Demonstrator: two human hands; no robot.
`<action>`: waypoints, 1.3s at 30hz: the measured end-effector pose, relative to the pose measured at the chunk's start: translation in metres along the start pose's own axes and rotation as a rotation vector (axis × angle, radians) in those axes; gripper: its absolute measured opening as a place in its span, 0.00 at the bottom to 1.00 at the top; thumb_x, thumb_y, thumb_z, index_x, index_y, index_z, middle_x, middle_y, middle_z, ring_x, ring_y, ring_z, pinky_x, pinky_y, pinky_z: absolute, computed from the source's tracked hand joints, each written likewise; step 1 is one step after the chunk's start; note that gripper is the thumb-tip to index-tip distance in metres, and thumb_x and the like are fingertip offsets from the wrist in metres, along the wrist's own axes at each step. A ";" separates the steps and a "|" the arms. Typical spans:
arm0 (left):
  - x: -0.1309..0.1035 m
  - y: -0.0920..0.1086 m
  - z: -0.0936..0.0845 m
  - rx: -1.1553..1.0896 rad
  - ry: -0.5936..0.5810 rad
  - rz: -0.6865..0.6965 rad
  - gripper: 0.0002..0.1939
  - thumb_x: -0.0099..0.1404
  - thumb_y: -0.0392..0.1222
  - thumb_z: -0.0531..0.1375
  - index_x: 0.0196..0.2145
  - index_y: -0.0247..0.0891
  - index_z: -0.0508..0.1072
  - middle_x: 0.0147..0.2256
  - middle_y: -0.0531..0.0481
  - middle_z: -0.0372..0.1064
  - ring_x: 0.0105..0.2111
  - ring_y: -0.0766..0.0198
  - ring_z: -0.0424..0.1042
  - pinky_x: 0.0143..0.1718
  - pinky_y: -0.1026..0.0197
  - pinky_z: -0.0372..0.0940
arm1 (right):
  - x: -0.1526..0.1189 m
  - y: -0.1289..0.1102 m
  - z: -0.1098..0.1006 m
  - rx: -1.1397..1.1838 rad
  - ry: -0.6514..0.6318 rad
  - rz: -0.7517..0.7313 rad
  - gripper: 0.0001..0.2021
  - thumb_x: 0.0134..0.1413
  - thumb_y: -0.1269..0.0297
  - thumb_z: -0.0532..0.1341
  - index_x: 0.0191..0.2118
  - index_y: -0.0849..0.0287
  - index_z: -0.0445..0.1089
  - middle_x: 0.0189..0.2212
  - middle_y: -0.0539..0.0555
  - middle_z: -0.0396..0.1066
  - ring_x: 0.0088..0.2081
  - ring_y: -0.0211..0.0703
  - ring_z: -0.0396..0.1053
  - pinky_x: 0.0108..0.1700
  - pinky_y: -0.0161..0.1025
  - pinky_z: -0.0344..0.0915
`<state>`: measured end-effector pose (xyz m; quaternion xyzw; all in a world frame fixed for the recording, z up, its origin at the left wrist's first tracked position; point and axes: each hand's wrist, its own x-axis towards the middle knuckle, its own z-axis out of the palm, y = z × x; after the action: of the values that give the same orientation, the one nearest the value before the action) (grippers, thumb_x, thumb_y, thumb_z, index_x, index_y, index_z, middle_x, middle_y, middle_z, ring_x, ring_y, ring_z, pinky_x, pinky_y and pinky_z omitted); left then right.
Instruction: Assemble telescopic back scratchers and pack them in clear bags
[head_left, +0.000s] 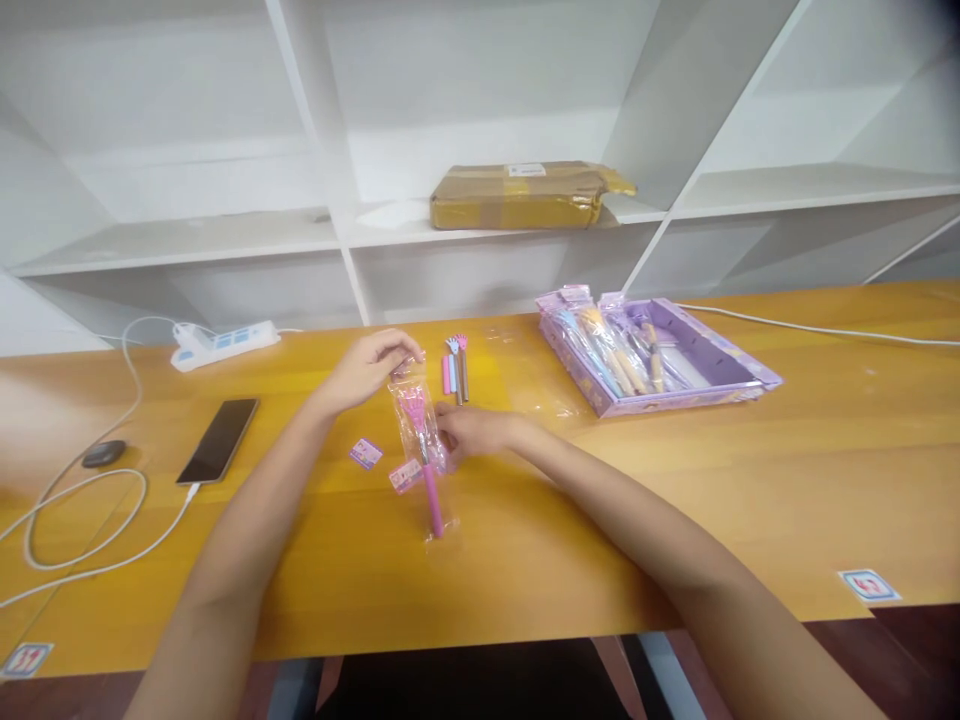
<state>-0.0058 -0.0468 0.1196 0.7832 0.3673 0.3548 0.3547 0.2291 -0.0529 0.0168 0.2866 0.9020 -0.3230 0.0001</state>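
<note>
A pink hand-shaped stick (431, 495) lies in a clear plastic sleeve on the wooden table, its pink hand-shaped end pointing away from me. My left hand (369, 370) pinches the top end of the sleeve. On the sleeve's right side is my right hand (471, 432), its fingers bent against the plastic; what they hold, if anything, is hidden. One small printed card (407, 476) lies by the stick, and another card (366, 453) is farther left. Just beyond my right hand, several small sticks (456, 370) with blue and pink hand-shaped ends lie side by side.
At the right, a purple tray (705, 360) holds several wrapped sticks. A phone (218, 441), a black mouse (103, 454), a power strip (225, 345) and white cables occupy the left. Behind, a taped cardboard box (525, 197) rests on a white shelf (247, 235).
</note>
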 end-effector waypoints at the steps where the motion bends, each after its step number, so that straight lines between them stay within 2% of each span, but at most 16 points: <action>1: 0.000 0.001 0.000 0.000 0.002 -0.008 0.10 0.73 0.44 0.59 0.38 0.39 0.80 0.35 0.48 0.75 0.32 0.66 0.71 0.35 0.61 0.67 | 0.001 0.001 0.002 -0.008 0.001 0.021 0.19 0.52 0.65 0.76 0.49 0.60 0.76 0.46 0.55 0.65 0.42 0.43 0.66 0.43 0.36 0.63; 5: -0.003 0.004 0.002 0.010 -0.009 -0.032 0.10 0.67 0.45 0.67 0.43 0.38 0.80 0.43 0.45 0.78 0.40 0.63 0.76 0.42 0.59 0.71 | -0.001 -0.003 0.000 0.002 -0.032 0.071 0.18 0.48 0.69 0.75 0.46 0.61 0.74 0.47 0.55 0.68 0.40 0.42 0.67 0.39 0.35 0.62; 8: -0.004 0.002 0.003 0.032 -0.047 -0.002 0.17 0.61 0.44 0.72 0.46 0.39 0.79 0.48 0.43 0.78 0.45 0.60 0.77 0.47 0.57 0.72 | -0.005 -0.009 -0.006 0.047 -0.049 0.115 0.19 0.46 0.73 0.74 0.44 0.60 0.71 0.41 0.52 0.72 0.37 0.42 0.68 0.36 0.35 0.61; 10: -0.003 0.001 0.004 0.009 -0.059 0.001 0.17 0.62 0.45 0.72 0.47 0.38 0.79 0.48 0.43 0.78 0.46 0.60 0.78 0.49 0.57 0.73 | -0.008 -0.012 -0.011 0.085 -0.044 0.145 0.19 0.47 0.75 0.73 0.44 0.59 0.70 0.37 0.50 0.75 0.36 0.42 0.69 0.35 0.35 0.61; 13: -0.001 -0.001 0.006 -0.059 -0.021 -0.013 0.14 0.68 0.48 0.68 0.45 0.37 0.79 0.44 0.43 0.79 0.40 0.63 0.78 0.44 0.59 0.73 | -0.017 -0.013 -0.024 0.116 -0.002 0.145 0.13 0.51 0.77 0.70 0.41 0.59 0.71 0.35 0.51 0.77 0.35 0.42 0.71 0.36 0.35 0.62; 15: 0.000 -0.002 0.007 -0.107 0.016 -0.018 0.15 0.69 0.51 0.67 0.45 0.37 0.78 0.41 0.45 0.80 0.34 0.66 0.76 0.40 0.60 0.73 | -0.029 -0.013 -0.038 0.127 0.064 0.140 0.09 0.57 0.76 0.65 0.42 0.59 0.70 0.38 0.53 0.79 0.37 0.43 0.73 0.39 0.35 0.64; 17: 0.001 -0.002 0.008 -0.141 0.065 -0.033 0.16 0.70 0.53 0.68 0.44 0.37 0.78 0.37 0.46 0.79 0.31 0.66 0.76 0.37 0.60 0.73 | -0.044 -0.015 -0.054 0.114 0.272 0.122 0.07 0.64 0.74 0.62 0.45 0.58 0.70 0.40 0.55 0.79 0.38 0.43 0.74 0.41 0.37 0.66; 21: 0.000 0.001 0.014 -0.193 0.144 -0.048 0.17 0.69 0.54 0.69 0.46 0.38 0.76 0.33 0.49 0.79 0.30 0.65 0.78 0.35 0.61 0.74 | -0.070 -0.033 -0.078 0.019 0.940 0.033 0.11 0.68 0.63 0.66 0.53 0.55 0.71 0.39 0.53 0.77 0.34 0.43 0.70 0.41 0.41 0.67; 23: -0.001 0.006 0.017 -0.219 0.157 -0.034 0.19 0.67 0.54 0.70 0.46 0.38 0.74 0.31 0.51 0.78 0.29 0.65 0.78 0.34 0.61 0.74 | -0.076 -0.046 -0.080 0.022 1.088 -0.021 0.14 0.68 0.58 0.67 0.54 0.54 0.71 0.39 0.53 0.76 0.35 0.43 0.71 0.40 0.42 0.68; 26: -0.004 0.017 0.021 -0.217 0.158 -0.020 0.19 0.67 0.55 0.70 0.44 0.38 0.74 0.29 0.52 0.78 0.28 0.66 0.77 0.35 0.61 0.74 | -0.077 -0.061 -0.076 0.029 1.112 -0.133 0.11 0.72 0.56 0.65 0.52 0.54 0.72 0.39 0.54 0.75 0.38 0.44 0.73 0.41 0.43 0.71; 30: -0.009 0.029 0.023 -0.178 0.132 0.000 0.19 0.69 0.56 0.69 0.41 0.36 0.79 0.34 0.49 0.80 0.30 0.65 0.77 0.37 0.60 0.74 | -0.072 -0.068 -0.069 -0.040 1.112 -0.233 0.09 0.76 0.59 0.59 0.55 0.52 0.73 0.41 0.55 0.75 0.41 0.44 0.74 0.45 0.45 0.75; 39: -0.012 0.030 0.026 -0.173 0.095 0.020 0.20 0.75 0.58 0.62 0.46 0.37 0.83 0.42 0.44 0.83 0.35 0.63 0.80 0.43 0.59 0.75 | -0.072 -0.065 -0.070 -0.171 1.189 -0.245 0.13 0.77 0.63 0.56 0.60 0.48 0.73 0.42 0.55 0.73 0.44 0.47 0.73 0.46 0.46 0.75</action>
<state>0.0193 -0.0788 0.1280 0.7355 0.3441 0.4254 0.3996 0.2684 -0.0898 0.1234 0.3108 0.7966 -0.0318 -0.5175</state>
